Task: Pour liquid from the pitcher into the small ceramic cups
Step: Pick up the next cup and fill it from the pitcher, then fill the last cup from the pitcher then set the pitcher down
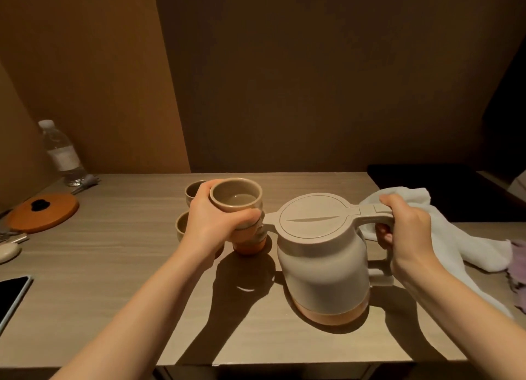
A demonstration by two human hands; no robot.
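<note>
Left hand [212, 223] wrapped round a small ceramic cup [236, 195], lifted off the table [136, 260] and held right by the pitcher [324, 254] spout. There's liquid in that cup, a pale pool showing near the bottom, so it looks part-filled at least. Under it, an orange-based cup [250, 244] stands on the table; can't tell if the held one is stacked in it or just hovering above.

Right hand [407, 228] is clamped round the pitcher handle, thumb on top by the lid lever. Pitcher looks upright, lid shut, base seems down on the table or v. close to it. No stream at the spout right now, so I'd say we're between pours, not mid-pour.

Two more cups behind the left hand: a rear cup [195, 190] and a near cup [182, 225], both half hidden by the hand. Can't see inside either well enough to call them full or empty.

So, my read: one cup has something in it, the other three unconfirmed. Prob. still left: set this cup down, tilt the pitcher at the remaining ones.

White towel [461, 237] lies behind the right hand, handy for drips. Water bottle [61, 151] and orange lid [42, 211] far left, phone [12, 294] at the edge.
</note>
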